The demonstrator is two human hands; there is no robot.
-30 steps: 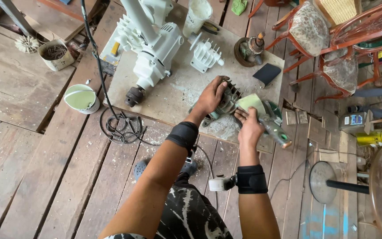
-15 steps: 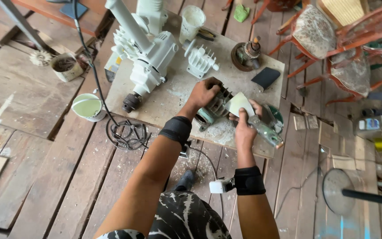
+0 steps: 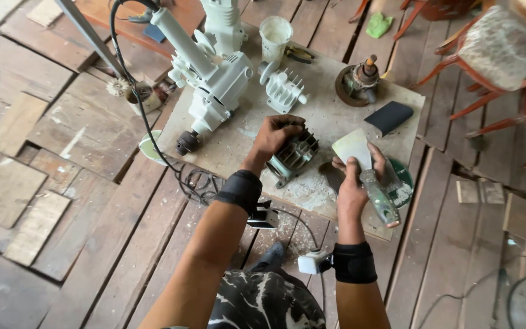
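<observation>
My left hand (image 3: 277, 135) grips a grey finned metal engine part (image 3: 293, 156) that rests on a dusty board (image 3: 330, 116) laid on the plank floor. My right hand (image 3: 353, 183) holds a putty knife (image 3: 366, 164) by its handle, with the wide pale blade raised just right of the finned part and not touching it. Both wrists wear black bands with small white devices attached. White dust and scrapings lie on the board below the part.
On the board stand a large white machine (image 3: 211, 79), a white finned casting (image 3: 283, 90), a rusty rotor (image 3: 360, 79), a black block (image 3: 388, 116) and a white cup (image 3: 275, 35). A black cable (image 3: 193, 183) coils at the board's left edge. Wooden chairs (image 3: 488, 55) stand at the right.
My right hand has drawn the putty knife away from the finned part and to the right. The view has shifted closer to the board. My left hand stays on the part.
</observation>
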